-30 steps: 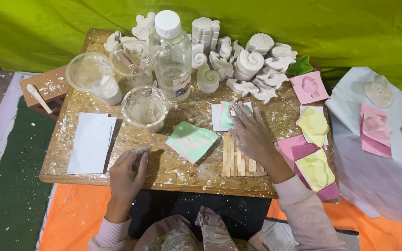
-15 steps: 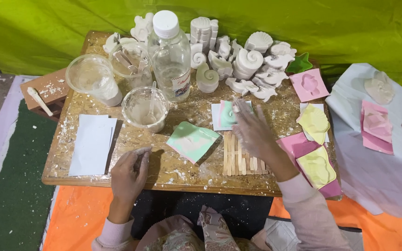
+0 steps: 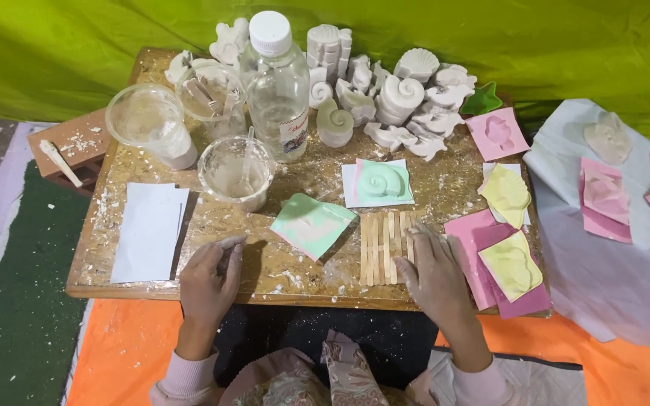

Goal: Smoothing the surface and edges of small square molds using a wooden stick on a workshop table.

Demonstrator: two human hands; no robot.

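**Hands at the row of wooden sticks**

The row of flat wooden sticks (image 3: 387, 246) lies side by side near the front edge of the wooden table (image 3: 295, 274). My right hand (image 3: 434, 277) rests with its fingertips touching the row's right end, fingers loosely spread and holding nothing. I judge the sticks light, thin, stiff and liable to snap if bent; being loose, they would scatter, so each is best taken by its long edges or an end.

Just left of the sticks lies a pale green mould (image 3: 313, 224), soft and floppy by the look of it. Further left, my left hand (image 3: 211, 277) lies on the tabletop, fingers curled; it may pinch something slim, but I cannot tell. Behind the sticks sits a green shell mould (image 3: 380, 180) on white paper. Right of them lie pink and yellow moulds (image 3: 507, 263).
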